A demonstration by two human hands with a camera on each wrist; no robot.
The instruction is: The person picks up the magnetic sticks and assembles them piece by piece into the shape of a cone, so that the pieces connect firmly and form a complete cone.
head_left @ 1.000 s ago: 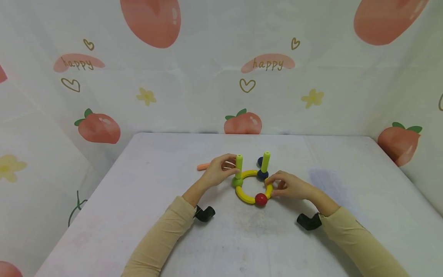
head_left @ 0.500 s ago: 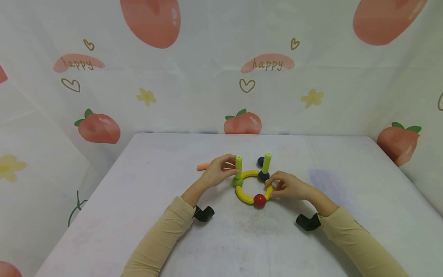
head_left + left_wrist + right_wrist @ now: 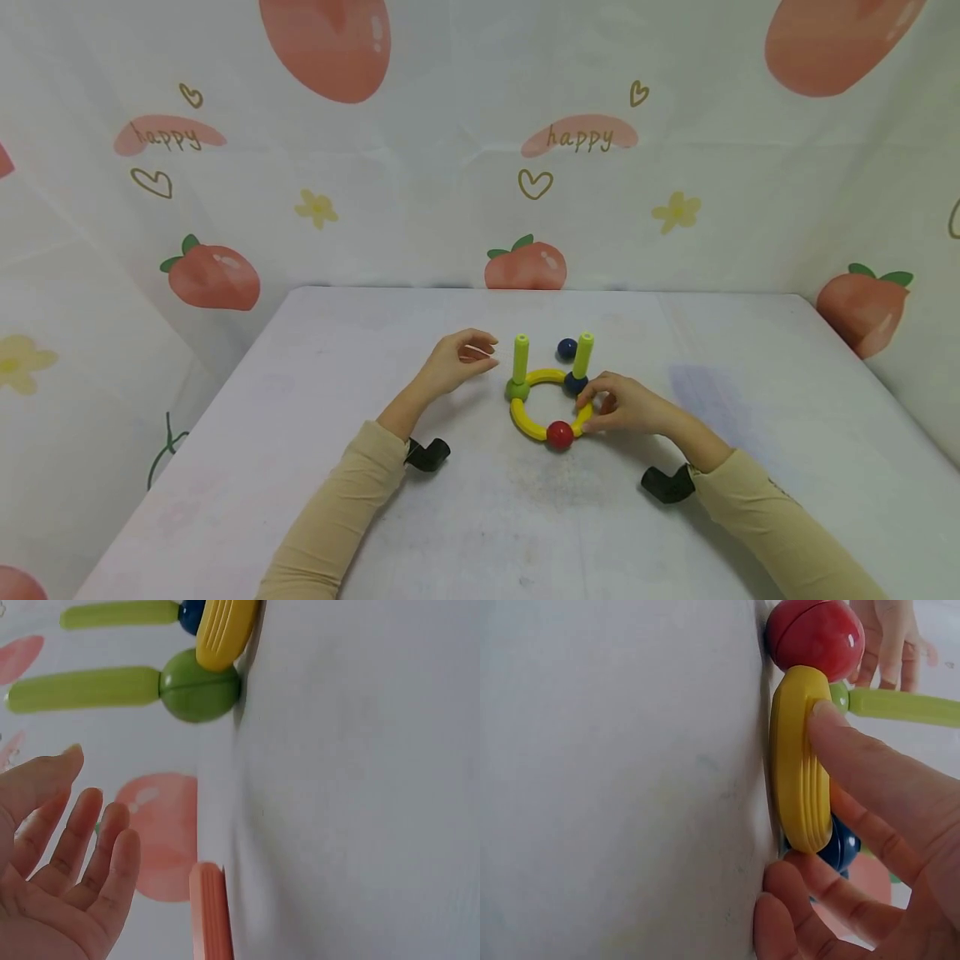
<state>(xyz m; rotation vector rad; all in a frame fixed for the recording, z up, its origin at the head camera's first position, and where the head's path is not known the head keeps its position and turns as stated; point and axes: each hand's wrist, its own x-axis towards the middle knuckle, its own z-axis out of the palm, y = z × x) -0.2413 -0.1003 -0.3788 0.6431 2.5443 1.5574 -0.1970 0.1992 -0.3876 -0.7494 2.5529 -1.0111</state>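
Note:
A ring of curved yellow pieces joined by balls lies on the table. At its left, the green ball point(image 3: 517, 389) carries an upright lime-green stick point(image 3: 521, 358); at its back right, a navy ball point(image 3: 576, 382) carries another lime-green stick point(image 3: 584, 356). The red ball point(image 3: 559, 436) forms the front. My left hand point(image 3: 457, 364) is held apart from the left stick, fingers loosely bent around nothing. With thumb and fingers, my right hand point(image 3: 630, 405) pinches the right-hand curved yellow piece point(image 3: 799, 765), whose end meets the red ball in the right wrist view.
Behind the ring sits a loose navy ball point(image 3: 567, 349). A salmon-coloured stick point(image 3: 211, 911) lies on the table below the left hand in the left wrist view; the hand hides it in the head view. A printed cloth point(image 3: 420, 167) hangs behind the table.
My left hand has moved left, away from the green ball's stick. The back-right stick and its navy ball have shifted slightly right, and the red ball slightly left. My right hand stays on the yellow piece.

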